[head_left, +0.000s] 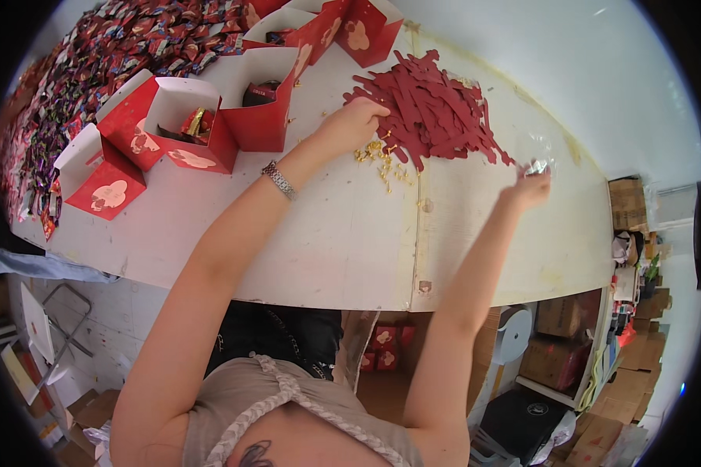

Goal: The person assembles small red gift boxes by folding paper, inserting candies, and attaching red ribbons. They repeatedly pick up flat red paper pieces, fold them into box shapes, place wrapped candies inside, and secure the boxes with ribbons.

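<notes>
My left hand (354, 126) is closed at the left edge of a pile of dark red strips (436, 109). Its fingertips are curled, and whatever they hold, if anything, is hidden. Just below it on the table lie loose gold-coloured metal fasteners (385, 162). Out to the right of the pile, my right hand (531, 191) is closed on a crinkled piece of clear plastic (539, 166). The tip of a red strip reaches almost to that hand.
Open red boxes with white inner flaps (187, 132) stand left of my left arm, some with wrapped sweets inside. Behind them spreads a large heap of wrapped sweets (140, 50). The white table (335, 241) curves around me. Cardboard boxes (627, 389) are stacked at the right.
</notes>
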Demonstrator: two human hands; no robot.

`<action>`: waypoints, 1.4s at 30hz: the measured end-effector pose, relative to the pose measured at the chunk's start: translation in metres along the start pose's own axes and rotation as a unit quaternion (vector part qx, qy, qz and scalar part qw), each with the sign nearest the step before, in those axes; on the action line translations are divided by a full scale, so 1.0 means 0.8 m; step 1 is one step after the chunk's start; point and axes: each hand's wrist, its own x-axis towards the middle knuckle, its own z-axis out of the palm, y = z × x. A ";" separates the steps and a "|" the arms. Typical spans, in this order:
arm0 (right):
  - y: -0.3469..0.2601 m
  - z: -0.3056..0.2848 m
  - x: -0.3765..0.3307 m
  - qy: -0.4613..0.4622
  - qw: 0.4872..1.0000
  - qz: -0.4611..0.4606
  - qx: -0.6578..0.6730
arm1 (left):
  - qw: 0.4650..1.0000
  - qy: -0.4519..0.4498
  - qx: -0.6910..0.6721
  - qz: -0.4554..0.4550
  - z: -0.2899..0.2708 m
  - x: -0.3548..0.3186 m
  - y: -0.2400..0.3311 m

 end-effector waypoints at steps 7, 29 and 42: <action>0.020 -0.079 0.050 0.174 0.913 0.015 -0.368 | 0.975 -0.072 0.209 -0.015 -0.053 -0.044 0.068; -0.108 -0.040 -0.414 -0.596 0.749 -0.282 -0.070 | 0.939 0.151 -0.300 -0.073 -0.212 -0.315 0.082; -0.043 -0.093 -0.463 -0.502 0.857 -0.040 0.105 | 0.941 0.183 -0.281 -0.050 -0.159 -0.323 0.105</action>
